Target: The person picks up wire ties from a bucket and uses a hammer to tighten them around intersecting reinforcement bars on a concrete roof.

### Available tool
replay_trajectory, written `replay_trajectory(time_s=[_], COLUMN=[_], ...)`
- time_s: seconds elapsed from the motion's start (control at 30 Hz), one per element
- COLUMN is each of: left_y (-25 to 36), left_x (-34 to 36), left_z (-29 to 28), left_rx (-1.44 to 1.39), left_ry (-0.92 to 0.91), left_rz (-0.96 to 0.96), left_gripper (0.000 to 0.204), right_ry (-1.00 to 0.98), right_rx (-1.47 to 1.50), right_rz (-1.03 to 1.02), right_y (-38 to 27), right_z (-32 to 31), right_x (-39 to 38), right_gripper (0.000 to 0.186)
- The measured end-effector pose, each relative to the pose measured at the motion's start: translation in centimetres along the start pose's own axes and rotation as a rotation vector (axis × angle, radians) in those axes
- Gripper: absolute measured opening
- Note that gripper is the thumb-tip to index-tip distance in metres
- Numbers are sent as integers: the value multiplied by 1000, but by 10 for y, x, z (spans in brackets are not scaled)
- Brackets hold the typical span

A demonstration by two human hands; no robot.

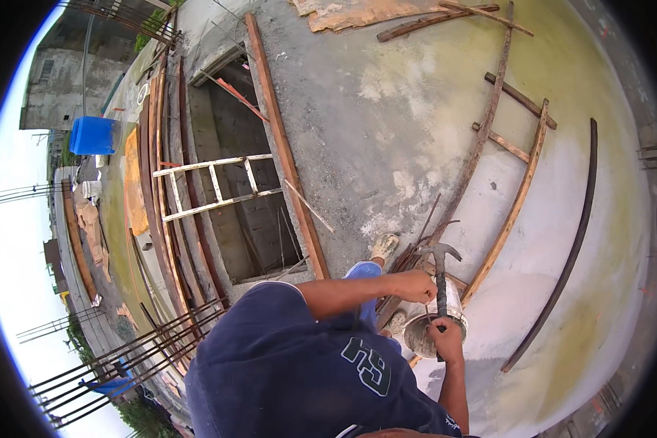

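Note:
My right hand (448, 339) is wrapped round the lower handle of a claw hammer (440, 281), whose metal head points away from me. Close beside the handle is my left hand (416, 286), its fingers closed. A thin, short piece shows below those fingers, too small to name, and I cannot tell whether the left hand holds it. Under both hands stands a whitish, stained bucket (454, 301) with a dark inside. Thin rusty rods (414, 257) lie just past the left hand, by my shoes.
Left of me, a metal ladder (215, 204) leans in a rectangular floor opening (244, 139) edged by a long plank (285, 146). Joined wooden poles (489, 139) and a dark curved pole (580, 233) lie to the right. Rebar (124, 358) sticks out at lower left; a blue container (93, 136) stands beyond.

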State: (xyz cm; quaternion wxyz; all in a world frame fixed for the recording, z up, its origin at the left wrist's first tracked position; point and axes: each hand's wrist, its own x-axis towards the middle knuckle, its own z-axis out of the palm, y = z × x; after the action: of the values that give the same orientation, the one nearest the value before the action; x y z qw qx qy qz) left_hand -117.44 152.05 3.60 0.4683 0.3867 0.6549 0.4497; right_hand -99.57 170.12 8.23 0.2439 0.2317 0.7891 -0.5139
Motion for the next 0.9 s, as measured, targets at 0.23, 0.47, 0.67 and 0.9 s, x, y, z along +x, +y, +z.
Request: replay_trajectory(time_s=[0.23,0.47,0.67,0.9], left_y=[-25,-16,-4,-23], left_x=[-93,-174,-166,-149], left_z=[-153,-236,-265,-319], left_rx=[-955,-1200,-1157,-1167], left_ry=[473,949,1077,1180], left_rz=[-354,-73,-43,53], left_gripper=[17,18,17,16], right_ry=[-24,79,104,-120], right_rx=[241,107,-477,-780], right_rz=[112,104,-41,614], right_y=[-132,-182,-82,-54], right_z=[-9,-29,-107,-175], right_x=[111,199,259,255], right_gripper=[54,81,57,46])
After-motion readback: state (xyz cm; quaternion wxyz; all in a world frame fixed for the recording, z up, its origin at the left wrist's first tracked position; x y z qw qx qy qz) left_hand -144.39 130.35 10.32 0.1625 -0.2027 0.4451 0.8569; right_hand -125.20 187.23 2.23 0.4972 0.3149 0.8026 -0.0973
